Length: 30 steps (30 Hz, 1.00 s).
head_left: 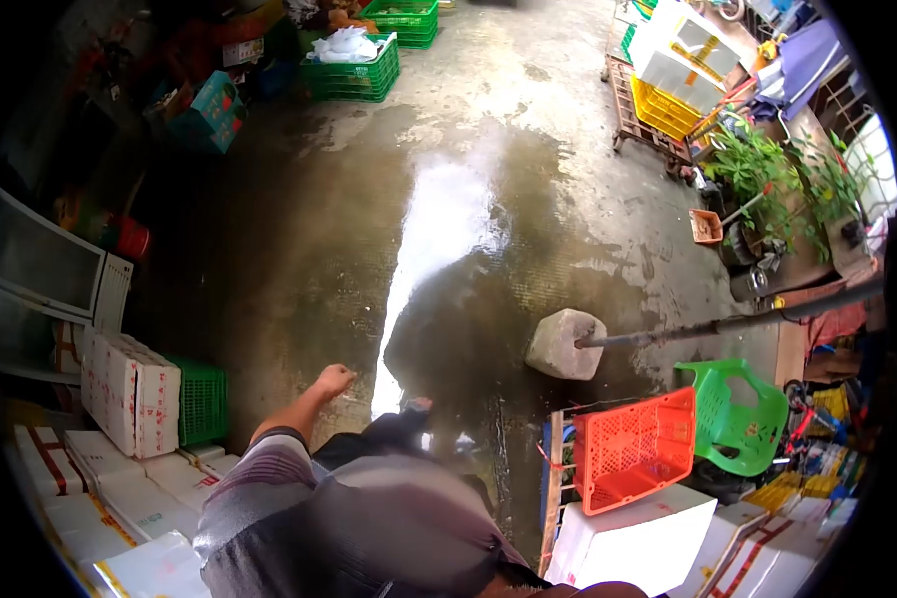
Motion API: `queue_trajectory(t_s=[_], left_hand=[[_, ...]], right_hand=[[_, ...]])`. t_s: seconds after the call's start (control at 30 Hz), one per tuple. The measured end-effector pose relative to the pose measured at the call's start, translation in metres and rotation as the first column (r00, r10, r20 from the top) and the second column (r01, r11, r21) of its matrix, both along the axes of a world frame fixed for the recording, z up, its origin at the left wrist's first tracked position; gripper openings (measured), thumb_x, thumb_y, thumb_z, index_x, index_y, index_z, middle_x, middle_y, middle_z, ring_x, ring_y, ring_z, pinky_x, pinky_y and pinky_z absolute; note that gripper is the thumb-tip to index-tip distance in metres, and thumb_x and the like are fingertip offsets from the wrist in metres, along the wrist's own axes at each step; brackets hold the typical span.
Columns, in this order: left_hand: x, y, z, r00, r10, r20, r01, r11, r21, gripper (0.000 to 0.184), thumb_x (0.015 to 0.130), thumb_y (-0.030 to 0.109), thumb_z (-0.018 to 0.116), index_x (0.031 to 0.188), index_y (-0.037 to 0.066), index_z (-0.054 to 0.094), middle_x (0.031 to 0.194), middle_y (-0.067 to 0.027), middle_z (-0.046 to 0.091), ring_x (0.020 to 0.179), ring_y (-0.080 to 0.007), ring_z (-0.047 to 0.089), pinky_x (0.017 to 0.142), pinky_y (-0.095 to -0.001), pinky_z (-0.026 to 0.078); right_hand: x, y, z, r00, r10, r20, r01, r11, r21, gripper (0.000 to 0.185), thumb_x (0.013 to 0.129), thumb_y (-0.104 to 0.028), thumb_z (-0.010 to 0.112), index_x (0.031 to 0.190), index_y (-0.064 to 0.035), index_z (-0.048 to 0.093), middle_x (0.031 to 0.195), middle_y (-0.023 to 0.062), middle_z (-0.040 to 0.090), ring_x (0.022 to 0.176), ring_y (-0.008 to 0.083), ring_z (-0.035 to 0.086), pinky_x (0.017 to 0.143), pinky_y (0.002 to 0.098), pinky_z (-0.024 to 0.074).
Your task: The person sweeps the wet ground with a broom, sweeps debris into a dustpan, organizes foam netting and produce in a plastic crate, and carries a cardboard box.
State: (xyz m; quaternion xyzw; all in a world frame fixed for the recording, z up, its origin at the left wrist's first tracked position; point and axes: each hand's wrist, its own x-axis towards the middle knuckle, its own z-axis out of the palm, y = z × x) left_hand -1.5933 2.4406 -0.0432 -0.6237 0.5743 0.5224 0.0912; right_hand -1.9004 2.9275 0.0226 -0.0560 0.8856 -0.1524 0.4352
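My left hand (336, 380) hangs over the wet concrete floor (299, 259), out in front of my striped sleeve. Its fingers are curled into a loose fist, and I see nothing held in it. My right hand is out of view. Below me are my dark clothes and one foot (422, 405) on the ground. The nearest things on the left are a green crate (202, 401) and stacked white foam boxes (130, 394), all apart from the hand.
On the right are a concrete block (566, 344) with a pole, an orange basket (636, 448) by a white box (628, 538), and a green plastic chair (736, 417). Farther off stand green crates (354, 78), a loaded trolley (640, 115) and plants (757, 169).
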Motion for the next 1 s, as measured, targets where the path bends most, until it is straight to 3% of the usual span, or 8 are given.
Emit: queue_trajectory(t_s=[0.07,0.13,0.2,0.33,0.47,0.6,0.73,1.0], left_hand=[[-0.039,-0.039,-0.006,0.997,-0.042,-0.071,0.026,0.977,-0.212,0.030,0.088,0.028,0.062,0.097,0.000,0.068,0.070,-0.0086,0.064,0.061,-0.0171,0.060,0.055,-0.0324,0.048],[-0.097,-0.074,0.019,0.991,-0.081,-0.106,0.061,0.982,-0.177,0.032,0.089,0.028,0.062,0.103,0.000,0.067,0.075,-0.0083,0.065,0.071,-0.0157,0.061,0.067,-0.0310,0.050],[-0.169,-0.104,0.014,0.912,-0.167,-0.376,0.085,0.971,-0.224,0.032,0.091,0.028,0.059,0.104,0.000,0.066,0.083,-0.0092,0.067,0.076,-0.0141,0.060,0.070,-0.0297,0.050],[-0.255,-0.153,0.063,0.885,-0.355,-0.302,0.263,0.915,-0.307,0.033,0.093,0.030,0.054,0.101,0.000,0.067,0.090,-0.0110,0.068,0.081,-0.0161,0.062,0.074,-0.0304,0.050],[-0.269,-0.213,0.036,0.911,-0.360,-0.203,0.300,0.914,-0.272,0.035,0.094,0.031,0.052,0.095,0.000,0.068,0.087,-0.0108,0.069,0.082,-0.0185,0.064,0.073,-0.0318,0.051],[-0.218,-0.243,0.023,0.996,0.078,0.033,-0.076,0.995,-0.057,0.039,0.091,0.035,0.048,0.085,0.003,0.070,0.077,-0.0157,0.068,0.071,-0.0298,0.066,0.071,-0.0402,0.050],[-0.190,-0.247,0.020,0.925,0.312,0.216,-0.302,0.950,-0.080,0.036,0.089,0.032,0.054,0.073,0.004,0.069,0.061,-0.0117,0.064,0.059,-0.0224,0.064,0.062,-0.0372,0.050],[-0.310,-0.312,-0.004,0.913,0.379,0.150,-0.405,0.885,0.229,0.031,0.091,0.033,0.058,0.077,0.006,0.063,0.060,-0.0049,0.056,0.048,-0.0162,0.050,0.039,-0.0315,0.036]], right_hand=[[-0.038,-0.051,0.000,0.999,0.033,-0.002,-0.033,0.999,-0.020,0.019,0.089,-0.019,0.054,0.103,-0.0057,0.059,0.075,0.0191,0.062,0.062,0.0347,0.063,0.047,0.0469,0.0489],[-0.073,-0.097,0.001,0.998,0.066,-0.003,-0.066,0.997,-0.035,0.019,0.090,-0.019,0.054,0.103,-0.0057,0.059,0.075,0.0189,0.061,0.062,0.0345,0.063,0.046,0.0468,0.0489],[-0.109,-0.144,-0.001,0.996,0.089,0.004,-0.088,0.995,-0.043,0.019,0.090,-0.019,0.054,0.102,-0.0057,0.059,0.074,0.0187,0.061,0.061,0.0342,0.063,0.046,0.0467,0.0488],[-0.178,-0.223,-0.017,0.992,0.120,0.029,-0.118,0.991,-0.065,0.019,0.090,-0.019,0.054,0.102,-0.0056,0.058,0.074,0.0183,0.060,0.060,0.0338,0.062,0.046,0.0466,0.0487],[-0.263,-0.289,-0.036,0.983,0.174,0.055,-0.169,0.982,-0.089,0.019,0.090,-0.019,0.053,0.102,-0.0056,0.058,0.073,0.0179,0.060,0.059,0.0333,0.061,0.046,0.0465,0.0487],[-0.345,-0.363,-0.039,0.975,0.209,0.070,-0.200,0.973,-0.114,0.019,0.091,-0.020,0.053,0.101,-0.0055,0.058,0.072,0.0176,0.059,0.058,0.0328,0.060,0.045,0.0464,0.0486],[-0.412,-0.426,-0.034,0.971,0.227,0.072,-0.216,0.967,-0.137,0.018,0.091,-0.020,0.053,0.101,-0.0054,0.058,0.071,0.0172,0.059,0.057,0.0323,0.059,0.045,0.0462,0.0485],[-0.482,-0.478,-0.044,0.991,0.058,0.124,-0.041,0.990,-0.134,0.018,0.091,-0.020,0.052,0.101,-0.0053,0.058,0.070,0.0165,0.057,0.055,0.0314,0.058,0.044,0.0460,0.0484]])
